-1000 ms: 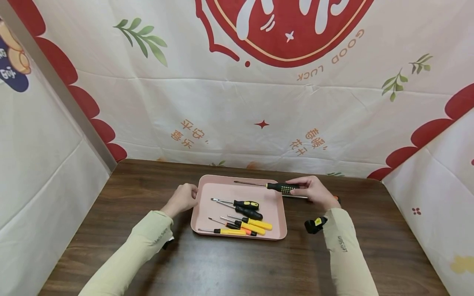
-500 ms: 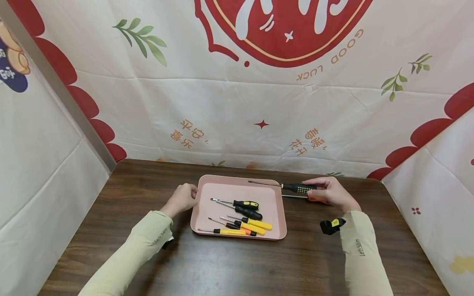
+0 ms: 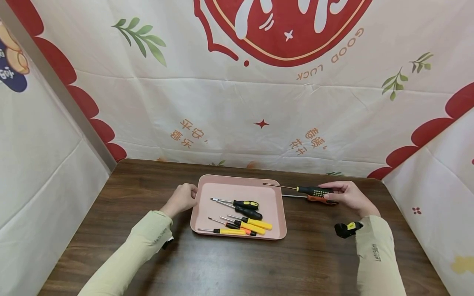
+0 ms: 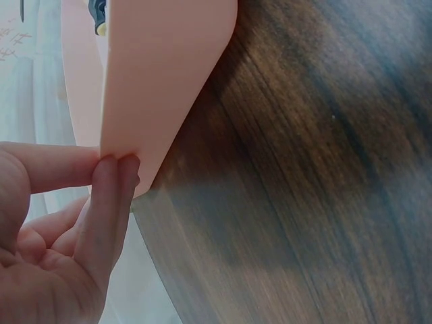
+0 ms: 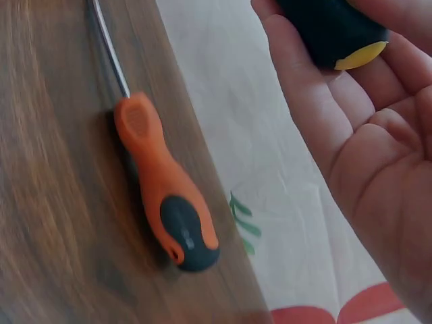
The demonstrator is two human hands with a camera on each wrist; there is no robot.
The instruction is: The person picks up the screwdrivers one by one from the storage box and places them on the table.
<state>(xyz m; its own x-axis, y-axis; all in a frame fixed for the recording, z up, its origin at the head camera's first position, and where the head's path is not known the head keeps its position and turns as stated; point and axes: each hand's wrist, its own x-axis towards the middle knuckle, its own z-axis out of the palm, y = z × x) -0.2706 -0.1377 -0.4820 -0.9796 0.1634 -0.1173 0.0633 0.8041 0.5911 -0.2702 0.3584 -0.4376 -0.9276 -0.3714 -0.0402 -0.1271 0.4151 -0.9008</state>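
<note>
Table (image 3: 259, 267) | right fingers (image 3: 335, 185): yellow-dotted screwdriver (image 3: 308, 190) shifted farther right | tray (image 3: 222, 187): unmoved

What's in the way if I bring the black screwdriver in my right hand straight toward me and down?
The orange screwdriver: in the head view it lies on the table, right beside the black screwdriver, on your side. Lifting over it would probably do.

Eight screwdrivers (image 3: 249, 213), one tray (image 3: 222, 187), two hands (image 3: 179, 200), one table (image 3: 229, 267)
</note>
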